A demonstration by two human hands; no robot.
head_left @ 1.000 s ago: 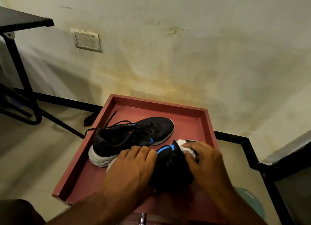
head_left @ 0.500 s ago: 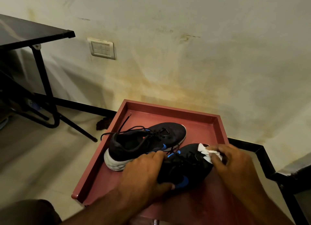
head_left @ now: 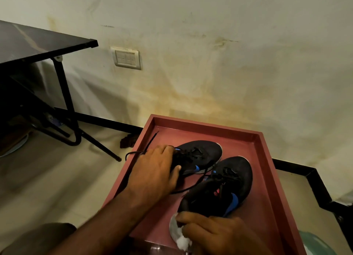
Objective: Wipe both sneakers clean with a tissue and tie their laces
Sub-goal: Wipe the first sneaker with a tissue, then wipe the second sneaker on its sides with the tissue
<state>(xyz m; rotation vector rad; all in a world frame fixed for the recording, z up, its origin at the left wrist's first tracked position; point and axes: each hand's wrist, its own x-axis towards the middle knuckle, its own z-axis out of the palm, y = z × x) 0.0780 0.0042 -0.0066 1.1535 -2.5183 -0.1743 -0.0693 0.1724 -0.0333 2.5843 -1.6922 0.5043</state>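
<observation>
Left hand fingers curled over far sneaker; right hand fingers pinching tissue.

You have a red tray with raised walls in front of you. Two black sneakers lie directly on its floor, toes toward the far edge. The left sneaker sits toward the far left corner, one lace trailing over the left wall. The right sneaker lies just beside it, nearer the right wall, its heel toward the near edge.
</observation>
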